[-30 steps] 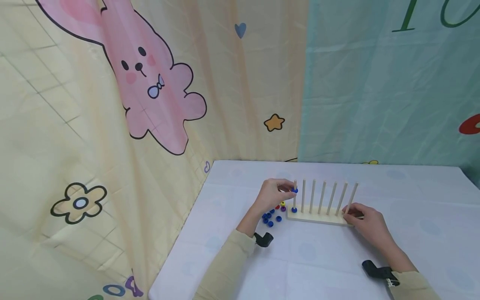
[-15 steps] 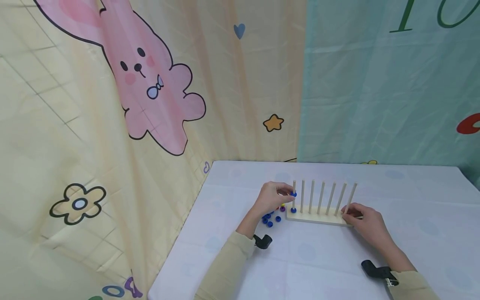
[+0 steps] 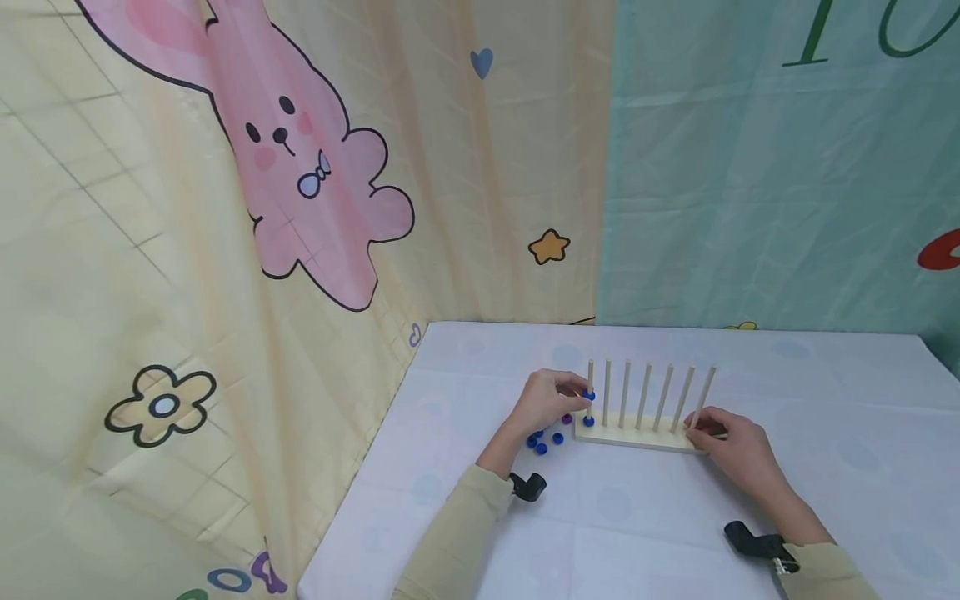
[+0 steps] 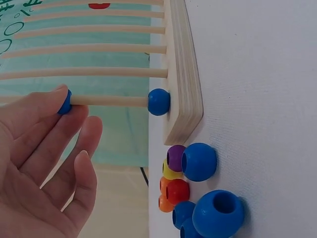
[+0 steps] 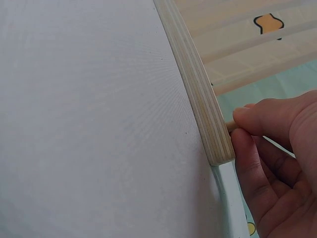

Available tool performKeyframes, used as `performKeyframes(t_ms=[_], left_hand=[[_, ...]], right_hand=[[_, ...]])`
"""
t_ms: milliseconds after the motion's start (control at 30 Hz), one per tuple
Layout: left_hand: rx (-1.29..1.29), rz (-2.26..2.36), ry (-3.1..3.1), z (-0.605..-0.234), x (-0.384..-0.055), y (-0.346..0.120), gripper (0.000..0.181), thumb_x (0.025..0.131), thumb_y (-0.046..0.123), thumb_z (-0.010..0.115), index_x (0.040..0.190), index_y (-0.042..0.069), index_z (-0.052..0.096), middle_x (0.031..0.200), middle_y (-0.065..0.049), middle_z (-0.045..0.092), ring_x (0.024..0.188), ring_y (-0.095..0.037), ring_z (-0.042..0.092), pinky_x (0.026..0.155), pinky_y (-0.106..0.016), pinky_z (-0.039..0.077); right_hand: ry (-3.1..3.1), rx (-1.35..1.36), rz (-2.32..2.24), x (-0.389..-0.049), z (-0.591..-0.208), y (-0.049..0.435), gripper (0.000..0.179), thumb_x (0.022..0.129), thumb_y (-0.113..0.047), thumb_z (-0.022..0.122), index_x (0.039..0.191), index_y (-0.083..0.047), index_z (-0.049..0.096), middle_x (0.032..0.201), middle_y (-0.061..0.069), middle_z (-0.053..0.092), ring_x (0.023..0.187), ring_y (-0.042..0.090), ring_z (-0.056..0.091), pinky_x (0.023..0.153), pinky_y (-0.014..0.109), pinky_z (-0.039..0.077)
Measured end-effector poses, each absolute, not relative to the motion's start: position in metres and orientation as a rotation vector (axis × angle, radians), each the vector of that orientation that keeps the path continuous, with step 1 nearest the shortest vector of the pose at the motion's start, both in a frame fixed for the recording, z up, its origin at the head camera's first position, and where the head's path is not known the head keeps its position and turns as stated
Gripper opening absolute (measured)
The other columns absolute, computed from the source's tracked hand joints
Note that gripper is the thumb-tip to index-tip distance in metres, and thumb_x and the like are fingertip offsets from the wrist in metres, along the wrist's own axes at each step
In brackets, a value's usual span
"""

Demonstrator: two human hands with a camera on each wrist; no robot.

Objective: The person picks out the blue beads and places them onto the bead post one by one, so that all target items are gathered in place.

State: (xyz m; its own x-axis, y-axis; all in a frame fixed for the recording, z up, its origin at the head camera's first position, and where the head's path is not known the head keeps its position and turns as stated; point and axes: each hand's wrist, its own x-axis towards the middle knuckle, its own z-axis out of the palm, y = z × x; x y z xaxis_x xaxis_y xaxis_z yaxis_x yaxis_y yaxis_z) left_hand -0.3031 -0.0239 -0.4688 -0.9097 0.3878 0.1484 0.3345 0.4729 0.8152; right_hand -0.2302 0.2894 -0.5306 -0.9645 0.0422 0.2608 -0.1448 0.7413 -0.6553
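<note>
A wooden base with a row of several upright pegs stands on the white table. My left hand pinches a blue bead threaded on the leftmost peg, partway down. In the left wrist view my fingertips hold this bead, and a second blue bead sits at the peg's foot against the base. My right hand grips the right end of the base; the right wrist view shows finger and thumb curled around its corner.
Loose beads lie on the table left of the base: blue ones, plus purple, yellow, red and orange. Cartoon-print curtains hang behind and to the left. The table's left edge is near.
My left hand has slid the blue bead a little further down the leftmost peg. The right hand and the base have stayed put.
</note>
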Motion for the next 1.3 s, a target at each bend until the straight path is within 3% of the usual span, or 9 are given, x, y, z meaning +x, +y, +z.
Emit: performKeyframes(t_ms=[367,1300], left_hand=[[0.656,1.36,2.648,-0.48,-0.307,-0.023,0.016,0.086,0.022,0.082,0.101,0.023,0.079,0.088,0.016,0.067,0.069,-0.012,0.064,0.057,-0.027,0.054],[0.584,1.244,2.666,-0.497,-0.31,-0.019,0.018,0.081,0.021,0.086,0.098,0.023,0.08,0.083,0.018,0.069,0.063,-0.008,0.062,0.056,-0.025,0.05]], right_hand=[[-2.681,0.087,1.038,-0.23,-0.53,0.289,0.009,0.092,-0.015,0.074,0.099,-0.012,0.07,0.093,0.004,0.07,0.09,0.027,0.065,0.061,0.026,0.049],[-2.68,0.102,1.027,-0.232,-0.532,0.291,0.006,0.092,-0.016,0.074,0.096,-0.015,0.07,0.091,0.002,0.071,0.088,0.026,0.065,0.065,0.033,0.049]])
